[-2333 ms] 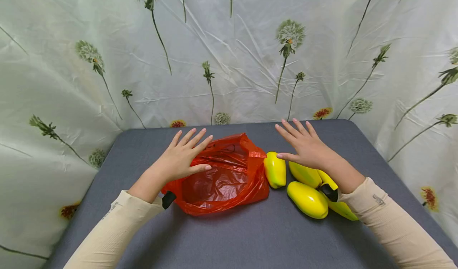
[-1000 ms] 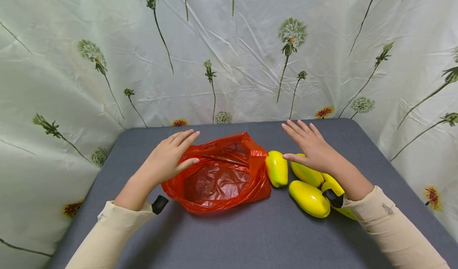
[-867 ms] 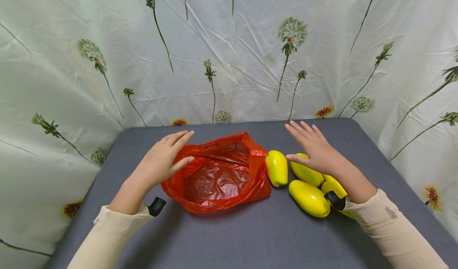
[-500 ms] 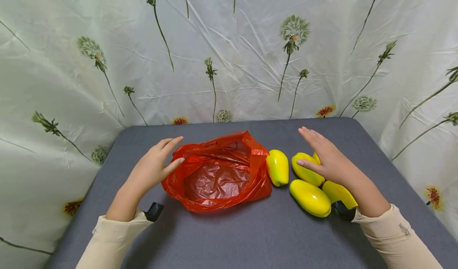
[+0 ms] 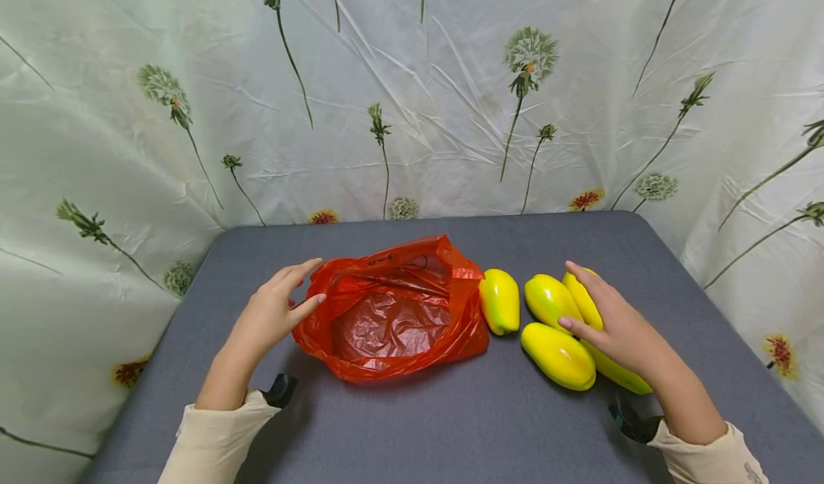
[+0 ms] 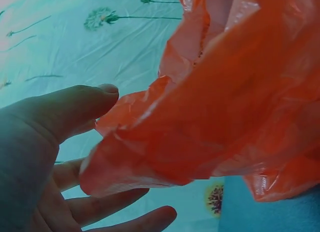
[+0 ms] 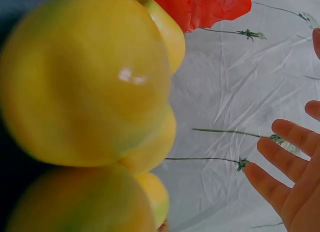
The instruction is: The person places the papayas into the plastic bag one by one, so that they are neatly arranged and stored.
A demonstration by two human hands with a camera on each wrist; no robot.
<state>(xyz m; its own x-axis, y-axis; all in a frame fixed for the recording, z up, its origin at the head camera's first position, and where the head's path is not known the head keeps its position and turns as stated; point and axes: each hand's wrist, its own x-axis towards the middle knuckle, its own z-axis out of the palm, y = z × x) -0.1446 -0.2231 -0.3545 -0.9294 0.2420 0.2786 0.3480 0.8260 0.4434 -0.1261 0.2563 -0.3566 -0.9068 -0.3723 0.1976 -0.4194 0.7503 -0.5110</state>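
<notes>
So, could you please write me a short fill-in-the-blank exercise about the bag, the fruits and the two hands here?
1. The plastic bag on the grey table is ___ in colour.
2. To the right of the bag lie ___ yellow fruits.
3. The right hand rests on the ___ of those fruits.
4. The left hand is at the bag's ___ edge.

Missing words: red; four; rightmost; left

text: dark print on red bag (image 5: 393, 305) | unreadable

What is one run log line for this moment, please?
left hand: open, beside red bag | right hand: open, over yellow peppers
</notes>
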